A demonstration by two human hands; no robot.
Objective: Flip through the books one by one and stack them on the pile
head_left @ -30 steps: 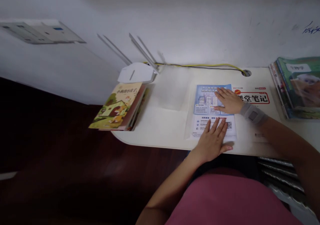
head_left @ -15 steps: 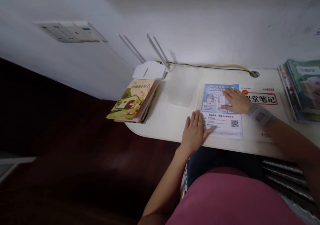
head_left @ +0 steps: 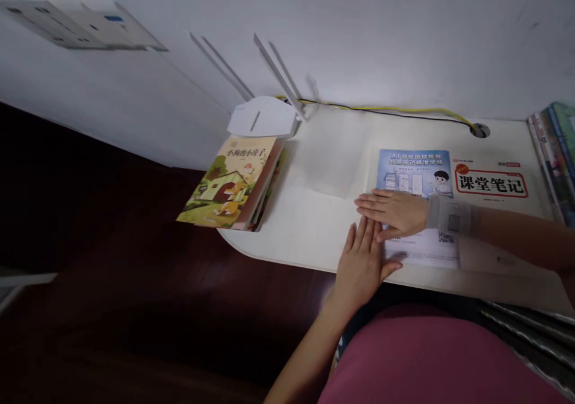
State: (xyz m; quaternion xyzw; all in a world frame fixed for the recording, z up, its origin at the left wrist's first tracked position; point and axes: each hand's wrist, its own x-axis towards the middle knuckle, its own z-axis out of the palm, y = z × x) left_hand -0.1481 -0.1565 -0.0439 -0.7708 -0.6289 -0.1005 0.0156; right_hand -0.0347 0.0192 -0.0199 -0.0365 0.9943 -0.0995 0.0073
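taking the white wi-fi router (head_left: 263, 118) as landmark, the class-notes workbook (head_left: 489, 182) lies spread flat well to the router's right and nearer the body, its blue-and-white printed page (head_left: 413, 170) on the side towards the router. the right hand (head_left: 398, 212) rests palm down across that page, fingers stretched towards the router's side; the left hand (head_left: 359, 266) lies flat along the page's router-side margin, its fingertips meeting or just under the right hand's fingers, which i cannot tell. both hands are unfolded with fingers straight, clasping nothing. the workbook looks light and flexible, its paper likely to crease if pinched hard and its smooth cover apt to slide; the outer margins or lower corners seem the best hold. a translucent sheet (head_left: 335, 158), probably thin, limp and slippery, lies just right of the router. the desk's (head_left: 300, 236) front edge runs close under the workbook, on the side away from the router's wall. sideways room lies between the workbook and the storybook stack (head_left: 224, 182) just in front of the router; the upright-looking book pile (head_left: 550, 158), farthest right of the router, limits the other side.
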